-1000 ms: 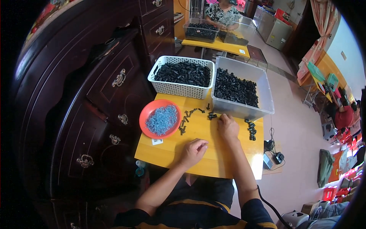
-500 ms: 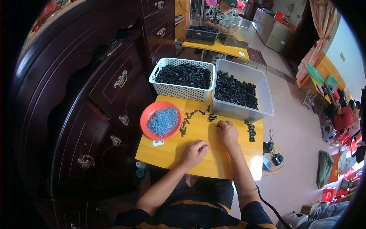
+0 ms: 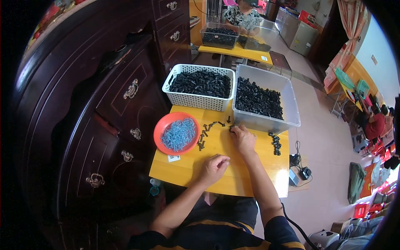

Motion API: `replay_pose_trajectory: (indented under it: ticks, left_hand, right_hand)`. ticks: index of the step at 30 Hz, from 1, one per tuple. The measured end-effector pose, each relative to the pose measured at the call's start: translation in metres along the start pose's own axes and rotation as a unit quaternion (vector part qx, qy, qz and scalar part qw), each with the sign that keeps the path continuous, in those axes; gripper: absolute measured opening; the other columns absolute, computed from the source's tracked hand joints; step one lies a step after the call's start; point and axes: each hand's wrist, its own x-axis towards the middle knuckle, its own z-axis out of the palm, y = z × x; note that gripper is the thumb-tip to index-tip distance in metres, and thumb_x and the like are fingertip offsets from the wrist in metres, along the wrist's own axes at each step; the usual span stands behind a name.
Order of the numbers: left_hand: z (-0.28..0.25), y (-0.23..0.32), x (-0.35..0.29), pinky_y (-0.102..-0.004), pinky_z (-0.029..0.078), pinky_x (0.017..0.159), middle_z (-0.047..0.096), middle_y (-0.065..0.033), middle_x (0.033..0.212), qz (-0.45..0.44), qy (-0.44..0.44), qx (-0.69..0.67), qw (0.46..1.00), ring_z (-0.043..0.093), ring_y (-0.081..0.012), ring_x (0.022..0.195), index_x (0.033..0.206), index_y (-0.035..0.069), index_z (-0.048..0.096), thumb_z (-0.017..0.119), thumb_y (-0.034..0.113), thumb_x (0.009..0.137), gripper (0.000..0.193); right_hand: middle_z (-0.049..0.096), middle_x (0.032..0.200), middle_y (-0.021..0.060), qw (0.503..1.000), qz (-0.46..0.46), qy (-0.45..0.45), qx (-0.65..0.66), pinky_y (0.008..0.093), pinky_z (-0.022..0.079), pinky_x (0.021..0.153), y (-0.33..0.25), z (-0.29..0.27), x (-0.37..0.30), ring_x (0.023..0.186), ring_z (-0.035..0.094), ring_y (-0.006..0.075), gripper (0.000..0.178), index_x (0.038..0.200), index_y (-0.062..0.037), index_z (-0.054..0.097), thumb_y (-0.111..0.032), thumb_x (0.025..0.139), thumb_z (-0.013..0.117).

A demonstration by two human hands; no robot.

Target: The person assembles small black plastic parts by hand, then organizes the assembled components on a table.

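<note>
My right hand (image 3: 245, 141) reaches to the front of the clear bin, its fingertips closed on a small black plastic part (image 3: 231, 128). It covers most of the spot where a few such parts lay. Nearer to me, my left hand (image 3: 215, 169) is curled with thumb and fingers together over the table; what it holds, if anything, is hidden. A crooked row of slim black parts (image 3: 203, 134) lies left of my right hand. To the right is a cluster of stubby black parts (image 3: 276, 144).
The yellow table (image 3: 187, 166) bears a white perforated basket (image 3: 200, 101) and a clear bin (image 3: 266, 121), both holding black parts. An orange bowl (image 3: 157, 134) contains small bluish pieces. Dark cabinets (image 3: 112, 108) stand at left. Across, a person (image 3: 241, 18) sits behind another yellow table (image 3: 233, 53).
My right hand has moved left and away from me, onto the small black parts before the clear bin. My left hand has stayed almost in place.
</note>
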Motion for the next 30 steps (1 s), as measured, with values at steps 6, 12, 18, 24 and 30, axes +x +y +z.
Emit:
replay_pose_trajectory:
  ticks: [6,12,18,24,30]
  left_hand:
    - [0.003,-0.005,-0.003,-0.0287,0.054,0.069,0.07,-0.0084,0.091,-0.074,0.021,-0.082,0.994,0.067,-0.0159,0.075,0.115,0.0,0.066,0.069,0.004,0.091,0.025]
    - [0.003,-0.009,0.002,-0.0273,0.054,0.07,0.069,-0.0064,0.099,-0.062,0.065,-0.101,0.991,0.064,-0.0128,0.076,0.127,0.002,0.062,0.071,0.004,0.09,0.038]
    - [0.003,-0.009,-0.002,-0.027,0.053,0.07,0.07,-0.0041,0.09,-0.067,0.063,-0.094,0.991,0.064,-0.011,0.076,0.115,0.0,0.068,0.07,0.0,0.09,0.025]
    - [0.0,-0.006,-0.001,-0.0237,0.051,0.067,0.069,-0.001,0.087,-0.091,0.067,-0.134,0.985,0.06,-0.0066,0.072,0.111,-0.001,0.069,0.069,0.0,0.092,0.019]
    - [0.001,-0.008,-0.002,-0.0231,0.05,0.066,0.069,-0.0003,0.085,-0.082,0.067,-0.116,0.988,0.06,-0.0057,0.071,0.108,-0.001,0.07,0.069,0.0,0.092,0.016]
  right_hand:
    - [0.072,0.095,0.0107,0.995,-0.01,0.014,0.1,0.0405,0.056,0.072,-0.009,-0.014,-0.018,0.082,0.071,0.0302,0.013,0.101,-0.0136,0.072,-0.018,0.088,0.073]
    - [0.073,0.085,0.0027,0.847,0.159,-0.12,0.493,0.0251,0.052,0.071,-0.03,-0.018,-0.073,0.076,0.064,0.0087,0.013,0.103,-0.0027,0.073,-0.013,0.096,0.071]
    - [0.07,0.084,0.0001,0.825,0.178,-0.139,0.518,0.0253,0.051,0.072,-0.024,-0.016,-0.084,0.077,0.061,0.0066,0.017,0.101,0.0004,0.072,-0.016,0.097,0.07]
    - [0.068,0.082,0.0028,0.936,0.101,-0.046,0.333,0.0269,0.051,0.067,-0.008,-0.021,-0.066,0.073,0.063,0.0126,0.013,0.097,-0.0022,0.071,-0.015,0.094,0.072]
    - [0.068,0.085,0.0141,0.994,0.045,0.007,0.103,0.0439,0.057,0.068,0.001,-0.017,-0.067,0.077,0.069,0.0345,0.014,0.091,-0.0079,0.069,-0.02,0.085,0.074]
